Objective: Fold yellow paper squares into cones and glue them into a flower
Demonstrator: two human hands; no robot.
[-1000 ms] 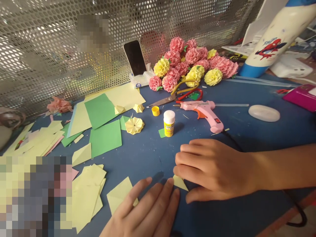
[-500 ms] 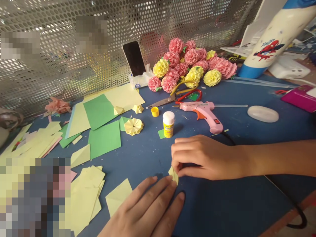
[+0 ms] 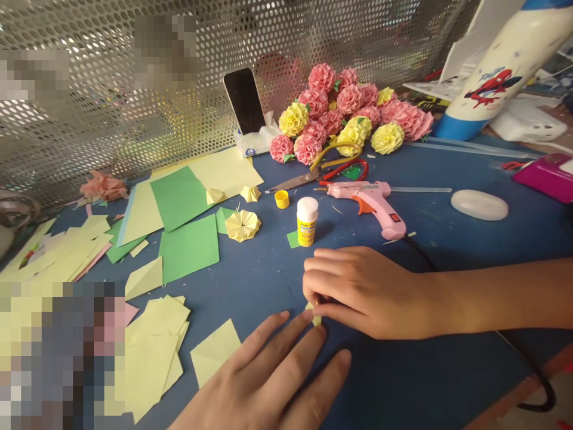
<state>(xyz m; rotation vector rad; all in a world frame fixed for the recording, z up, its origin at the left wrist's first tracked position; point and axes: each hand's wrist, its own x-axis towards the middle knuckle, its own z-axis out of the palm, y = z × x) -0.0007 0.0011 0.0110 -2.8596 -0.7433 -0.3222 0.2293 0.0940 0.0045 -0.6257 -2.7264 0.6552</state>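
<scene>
A small folded piece of pale yellow paper [image 3: 317, 321] lies on the blue tabletop between my hands, mostly covered by fingers. My left hand [image 3: 273, 373] rests flat with its fingers spread, two fingertips pressing on the paper's edge. My right hand [image 3: 358, 292] is closed in a pinch on the same paper, thumb toward me. Beyond it stands a glue bottle [image 3: 307, 224] with a white top and yellow label. Left of my left hand is a loose yellow paper square [image 3: 216, 352], and farther off a pleated yellow paper rosette [image 3: 242, 226].
A pink glue gun [image 3: 371, 200], scissors [image 3: 299, 179] and a yellow cap [image 3: 282, 199] lie at mid-table. Paper flowers [image 3: 333, 119] and a phone [image 3: 245, 101] stand behind. Green sheets [image 3: 192, 248] and a yellow paper stack [image 3: 154, 346] are at left; a white mouse [image 3: 478, 205] at right.
My right hand has shifted slightly left and toward me over the folded paper, covering more of it. My left hand's fingers have spread wider. The view has tilted slightly.
</scene>
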